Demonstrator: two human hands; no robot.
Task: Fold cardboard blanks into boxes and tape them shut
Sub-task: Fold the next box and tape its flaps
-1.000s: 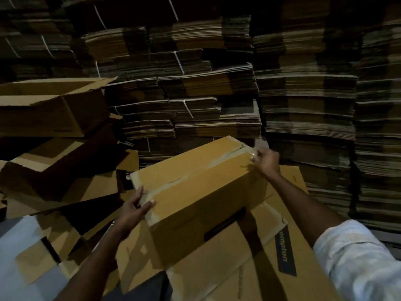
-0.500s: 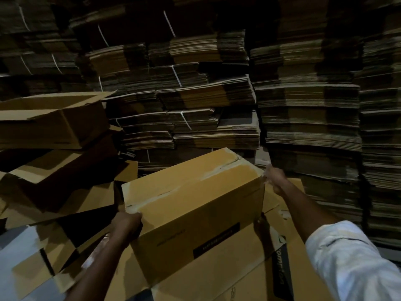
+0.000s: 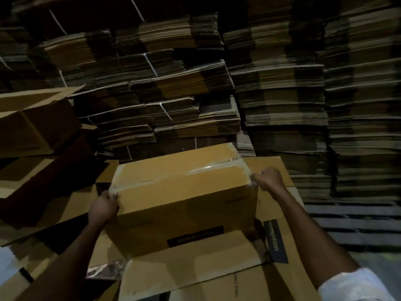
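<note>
Left hand (image 3: 104, 206) is clamped on the near left end of the taped box (image 3: 184, 192), fingers curled over the top edge. Right hand (image 3: 268, 180) sits at the top right corner, fingers bunched tight on the edge; whether they pinch tape or cardboard, I cannot tell.

The box is dead centre, a closed brown corrugated rectangle. Its long axis runs roughly 9 to 3 o'clock, with the right end a touch farther away. A glossy clear tape strip (image 3: 180, 174) runs along the top seam and wraps down both ends. The near face carries a black label (image 3: 195, 235), too blurred to read.

It rests on a flat blank (image 3: 195, 270), whose dark printed panel (image 3: 274, 242) at 4 o'clock reads "ompton". A crumpled shiny tape scrap (image 3: 104, 271) lies at 7 o'clock. Open boxes (image 3: 32, 122) are heaped at 9 o'clock. Strapped stacks of flat blanks (image 3: 173, 94) wall off 12 o'clock, and there are pallet slats (image 3: 347, 224) at 3 o'clock. A white sleeve (image 3: 351, 285) shows at 5 o'clock.
</note>
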